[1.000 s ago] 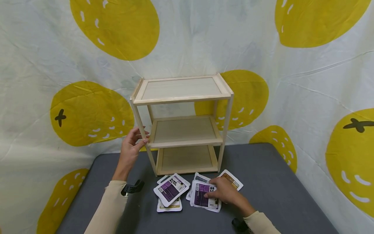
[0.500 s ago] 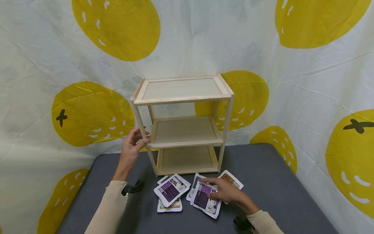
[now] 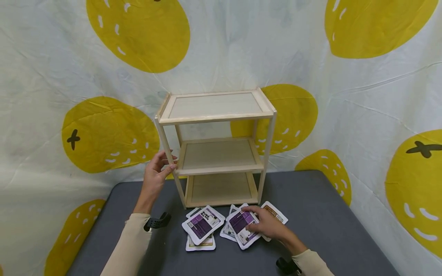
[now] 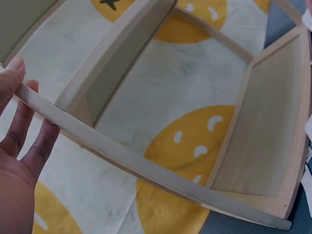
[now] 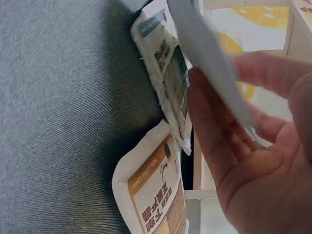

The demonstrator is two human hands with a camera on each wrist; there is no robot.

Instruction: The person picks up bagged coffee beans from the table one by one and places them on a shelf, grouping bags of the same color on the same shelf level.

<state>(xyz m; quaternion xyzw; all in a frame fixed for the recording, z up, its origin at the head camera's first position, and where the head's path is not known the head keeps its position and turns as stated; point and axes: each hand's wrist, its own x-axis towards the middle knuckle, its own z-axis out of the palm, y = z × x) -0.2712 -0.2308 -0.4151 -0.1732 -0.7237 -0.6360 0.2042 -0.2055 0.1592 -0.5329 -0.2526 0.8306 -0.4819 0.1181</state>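
Observation:
A three-tier wooden shelf (image 3: 221, 168) stands on the dark table. My left hand (image 3: 156, 176) holds its front left post (image 4: 122, 141), with the thumb on one side and fingers on the other at middle-tier height. In front of the shelf, my right hand (image 3: 267, 223) pinches a purple-and-white flat packet (image 3: 241, 226) between thumb and fingers. In the right wrist view this packet (image 5: 209, 53) is raised edge-on, its print hidden. Beneath it lie a packet with a dark picture (image 5: 168, 73) and an orange-brown packet (image 5: 156, 185).
Left of the held packet lies a small pile, a purple packet (image 3: 203, 225) on top and a yellowish one (image 3: 203, 244) partly under it. The grey-blue table (image 3: 321, 214) ends at a hanging cloth (image 3: 359, 99) with yellow fruit prints behind and at the sides.
My right hand has turned the purple packet, then lifted and tilted it up off the packets under it, towards the shelf. My left hand stays on the post.

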